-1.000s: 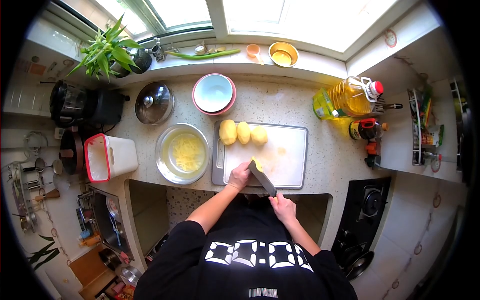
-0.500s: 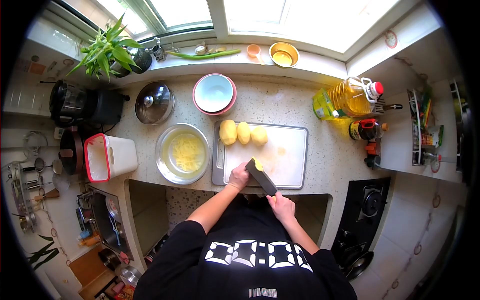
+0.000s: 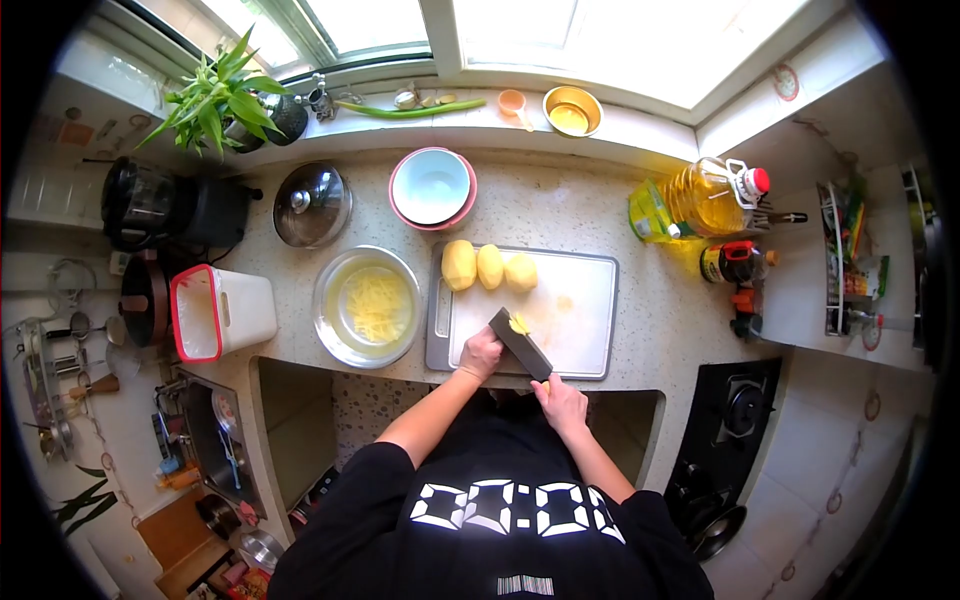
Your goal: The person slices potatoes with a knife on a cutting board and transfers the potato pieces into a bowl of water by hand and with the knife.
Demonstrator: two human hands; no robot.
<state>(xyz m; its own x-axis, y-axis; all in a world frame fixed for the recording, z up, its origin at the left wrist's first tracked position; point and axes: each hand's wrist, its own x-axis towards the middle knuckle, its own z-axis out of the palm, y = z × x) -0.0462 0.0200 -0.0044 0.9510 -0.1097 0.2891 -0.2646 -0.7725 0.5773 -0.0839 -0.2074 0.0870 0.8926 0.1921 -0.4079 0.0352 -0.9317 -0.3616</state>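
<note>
My right hand (image 3: 562,402) grips the handle of a kitchen cleaver (image 3: 522,345), whose dark blade slants over the near edge of a white cutting board (image 3: 575,300) with a grey rim. Against the blade's left side, my left hand (image 3: 481,354) has its fingers curled down on a potato, mostly hidden by hand and blade. Yellow cut potato (image 3: 519,324) shows at the blade's right side. Along the board's far left lie three peeled potatoes (image 3: 490,266). Left of the board, a metal bowl (image 3: 322,310) holds potato strips (image 3: 376,304), seemingly in water.
Behind the board stand stacked bowls (image 3: 430,187), with a glass lid (image 3: 310,205) to their left. A white bin with a red rim (image 3: 248,305) lies further left. An oil jug (image 3: 708,197) and a sauce bottle (image 3: 730,262) stand at right, above the stove (image 3: 722,420).
The cleaver has shifted slightly down and right. More of the yellow cut potato now shows beside the blade. Both hands keep nearly the same place.
</note>
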